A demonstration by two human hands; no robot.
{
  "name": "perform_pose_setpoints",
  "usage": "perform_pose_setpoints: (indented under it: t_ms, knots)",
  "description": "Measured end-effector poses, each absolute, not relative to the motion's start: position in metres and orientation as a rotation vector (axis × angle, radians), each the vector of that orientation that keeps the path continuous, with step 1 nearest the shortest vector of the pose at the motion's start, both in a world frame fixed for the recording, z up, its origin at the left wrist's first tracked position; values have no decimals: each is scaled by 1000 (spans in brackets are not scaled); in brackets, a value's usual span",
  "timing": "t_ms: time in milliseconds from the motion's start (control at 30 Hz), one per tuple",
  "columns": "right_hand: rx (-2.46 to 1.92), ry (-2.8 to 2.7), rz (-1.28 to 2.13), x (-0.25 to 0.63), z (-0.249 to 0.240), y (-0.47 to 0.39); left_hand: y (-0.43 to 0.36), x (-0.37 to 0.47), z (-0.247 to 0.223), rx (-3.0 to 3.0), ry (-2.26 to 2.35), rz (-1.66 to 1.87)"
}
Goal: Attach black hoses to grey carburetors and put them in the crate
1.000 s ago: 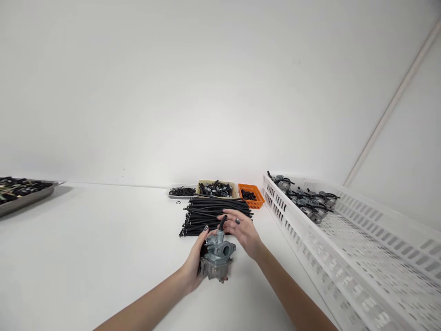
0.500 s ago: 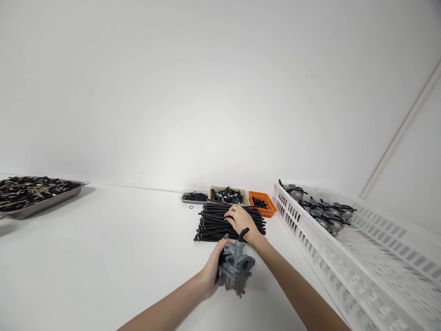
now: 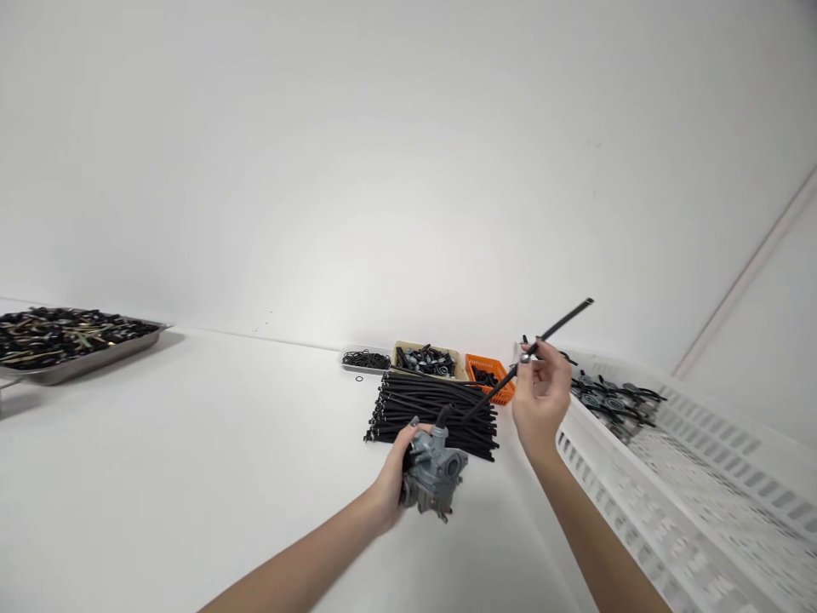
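My left hand [image 3: 391, 485] is wrapped round a grey metal carburetor [image 3: 435, 472] with a short black elbow hose on its top. To the right, my right hand [image 3: 541, 396] pinches a long thin black tube [image 3: 558, 326] between thumb and fingers. The tube slants, its upper end pointing up and right, its lower end over a pile of black tubes [image 3: 408, 404] behind the carburetor. Part of the pile is hidden by the carburetor and my left hand.
Behind the pile stand a clear tray [image 3: 348, 364] of black rings, a cream tray [image 3: 460, 368] of small parts and an orange basket [image 3: 504, 393]. A white crate [image 3: 613, 485] holding carburetors is at right, a metal tray [image 3: 121, 353] of parts at far left.
My right hand has come up and right off the pile with one black tube in its fingers. The carburetor in my left hand appears slightly higher in view.
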State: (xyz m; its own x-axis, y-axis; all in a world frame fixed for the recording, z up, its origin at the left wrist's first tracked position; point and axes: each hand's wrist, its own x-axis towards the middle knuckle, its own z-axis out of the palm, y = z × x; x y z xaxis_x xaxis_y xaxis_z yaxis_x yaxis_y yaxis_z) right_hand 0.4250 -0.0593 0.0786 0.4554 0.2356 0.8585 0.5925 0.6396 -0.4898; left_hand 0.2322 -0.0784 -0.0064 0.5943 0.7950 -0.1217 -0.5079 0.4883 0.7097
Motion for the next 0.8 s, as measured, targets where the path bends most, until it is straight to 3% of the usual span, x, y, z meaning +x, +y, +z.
perform_pose_setpoints:
  t_ms: [233, 500, 800]
  knots:
    - [-759, -843, 258, 442, 54, -63, -67, 220, 17, 647, 498, 1141]
    - [-869, -944, 658, 395, 6, -83, -54, 216, 16, 640, 593, 1314]
    - [-864, -975, 815, 381, -1, -88, -56, 218, 17, 672, 674, 1392]
